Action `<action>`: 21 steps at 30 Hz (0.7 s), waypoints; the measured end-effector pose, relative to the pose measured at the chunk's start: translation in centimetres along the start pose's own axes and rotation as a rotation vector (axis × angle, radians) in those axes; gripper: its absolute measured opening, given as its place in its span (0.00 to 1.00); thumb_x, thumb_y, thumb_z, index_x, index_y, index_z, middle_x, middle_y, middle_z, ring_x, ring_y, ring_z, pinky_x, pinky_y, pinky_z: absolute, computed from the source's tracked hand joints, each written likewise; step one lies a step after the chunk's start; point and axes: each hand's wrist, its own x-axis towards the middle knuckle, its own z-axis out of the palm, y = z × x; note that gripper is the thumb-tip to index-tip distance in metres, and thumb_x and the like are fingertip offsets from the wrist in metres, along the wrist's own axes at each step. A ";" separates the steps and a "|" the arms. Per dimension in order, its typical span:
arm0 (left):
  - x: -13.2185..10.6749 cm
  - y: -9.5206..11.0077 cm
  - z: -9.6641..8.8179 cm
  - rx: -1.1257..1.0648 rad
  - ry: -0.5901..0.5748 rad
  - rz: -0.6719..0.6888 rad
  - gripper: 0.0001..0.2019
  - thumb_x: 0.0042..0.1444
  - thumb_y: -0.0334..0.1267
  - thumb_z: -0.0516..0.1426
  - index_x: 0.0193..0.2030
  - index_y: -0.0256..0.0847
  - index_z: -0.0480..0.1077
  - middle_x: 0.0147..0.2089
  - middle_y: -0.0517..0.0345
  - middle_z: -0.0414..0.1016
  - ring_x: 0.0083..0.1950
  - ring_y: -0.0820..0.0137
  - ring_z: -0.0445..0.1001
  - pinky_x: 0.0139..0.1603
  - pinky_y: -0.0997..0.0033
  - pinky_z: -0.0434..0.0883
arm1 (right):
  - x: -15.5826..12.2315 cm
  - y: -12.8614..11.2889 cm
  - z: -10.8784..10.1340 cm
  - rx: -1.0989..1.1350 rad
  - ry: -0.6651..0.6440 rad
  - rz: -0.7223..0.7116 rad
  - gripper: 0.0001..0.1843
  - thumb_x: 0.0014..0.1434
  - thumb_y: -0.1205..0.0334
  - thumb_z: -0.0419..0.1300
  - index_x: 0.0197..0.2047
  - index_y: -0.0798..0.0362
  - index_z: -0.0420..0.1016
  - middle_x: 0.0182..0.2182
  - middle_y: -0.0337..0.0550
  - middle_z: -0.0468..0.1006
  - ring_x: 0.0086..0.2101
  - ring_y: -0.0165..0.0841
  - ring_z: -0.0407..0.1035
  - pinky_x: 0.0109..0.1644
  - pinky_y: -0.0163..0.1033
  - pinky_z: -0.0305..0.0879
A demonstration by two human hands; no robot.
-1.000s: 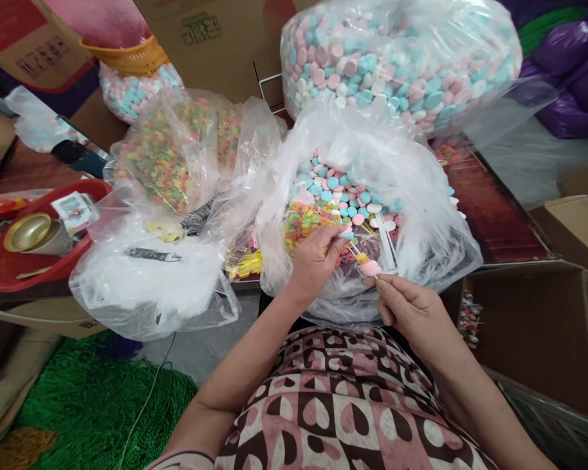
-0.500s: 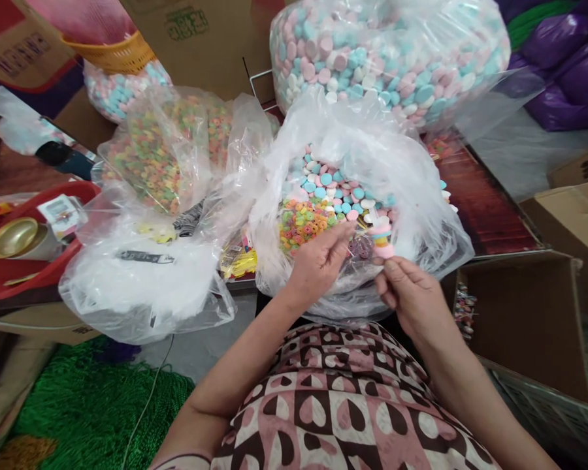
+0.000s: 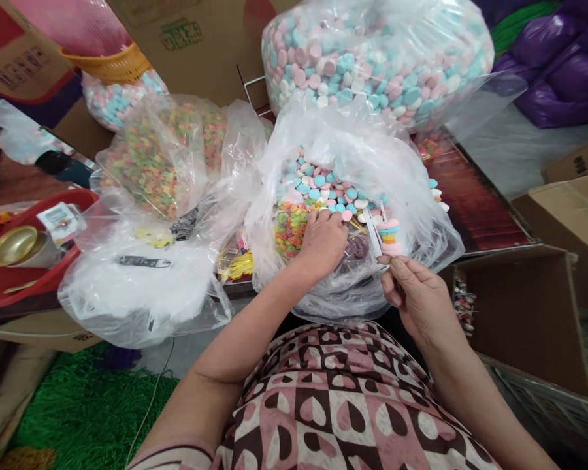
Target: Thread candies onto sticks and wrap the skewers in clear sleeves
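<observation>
My right hand [image 3: 414,290] pinches the lower end of a candy skewer [image 3: 389,236], with pink, blue, yellow and orange pieces stacked on it and a thin white strip beside it. Bent down over the sweets, my left hand [image 3: 323,241] has its fingers apart and touches the edge of the small coloured ring candies [image 3: 288,228]; its fingertips are partly hidden. Pink, blue and white tablet candies [image 3: 318,186] lie just beyond it. Dark purple candies [image 3: 355,251] are between my hands. All these sit in an opened clear plastic bag [image 3: 406,170].
Behind stands a big bag of tablet candies [image 3: 377,72]. To the left are a bag of ring candies [image 3: 157,156], a bag of white material [image 3: 137,287] and a red basket [image 3: 85,199] with a metal bowl. An open cardboard box [image 3: 524,313] is at right.
My left hand has moved from beside the skewer leftward onto the ring candies, its fingers now bent down. The skewer in my right hand has turned slightly, showing its white strip.
</observation>
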 end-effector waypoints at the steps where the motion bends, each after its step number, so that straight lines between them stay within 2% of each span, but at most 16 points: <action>1: -0.1 0.0 0.1 -0.006 0.000 -0.010 0.07 0.61 0.34 0.58 0.37 0.37 0.78 0.48 0.46 0.75 0.54 0.53 0.67 0.56 0.50 0.61 | 0.0 0.0 0.0 -0.003 0.001 -0.001 0.17 0.55 0.48 0.68 0.37 0.54 0.79 0.17 0.33 0.67 0.16 0.21 0.52 0.19 0.31 0.43; 5: -0.6 -0.9 0.6 -0.144 0.059 -0.079 0.06 0.61 0.35 0.58 0.38 0.39 0.77 0.50 0.49 0.76 0.56 0.55 0.67 0.56 0.53 0.62 | -0.2 0.0 -0.1 -0.003 0.000 0.004 0.16 0.56 0.49 0.68 0.37 0.54 0.79 0.18 0.33 0.67 0.16 0.21 0.52 0.19 0.31 0.43; 9: -1.2 -1.9 0.8 -0.298 0.134 -0.104 0.07 0.63 0.36 0.57 0.37 0.41 0.77 0.48 0.53 0.78 0.53 0.61 0.70 0.56 0.58 0.63 | 0.0 0.3 -0.1 0.011 0.010 0.015 0.16 0.55 0.50 0.68 0.37 0.54 0.79 0.18 0.33 0.68 0.16 0.21 0.52 0.20 0.30 0.42; 14: -2.0 -2.5 0.5 -0.407 0.215 -0.133 0.04 0.61 0.34 0.59 0.36 0.41 0.76 0.47 0.53 0.80 0.55 0.60 0.71 0.58 0.56 0.63 | 0.1 0.5 0.0 -0.043 0.002 0.012 0.16 0.56 0.49 0.66 0.37 0.54 0.78 0.17 0.33 0.67 0.16 0.22 0.52 0.19 0.31 0.42; 17: -2.4 -2.8 0.3 -0.690 0.298 -0.191 0.06 0.62 0.35 0.58 0.35 0.42 0.75 0.43 0.55 0.80 0.51 0.65 0.74 0.56 0.61 0.67 | -0.2 0.5 0.0 -0.136 -0.045 0.016 0.16 0.58 0.48 0.64 0.36 0.54 0.78 0.15 0.32 0.64 0.16 0.23 0.50 0.19 0.32 0.41; 21: -2.8 -3.1 0.4 -1.136 0.364 -0.315 0.10 0.63 0.43 0.57 0.34 0.41 0.74 0.36 0.59 0.76 0.40 0.71 0.74 0.46 0.69 0.70 | -0.9 0.4 0.3 -0.286 -0.159 0.030 0.19 0.61 0.46 0.61 0.37 0.54 0.79 0.13 0.32 0.62 0.16 0.25 0.49 0.20 0.34 0.41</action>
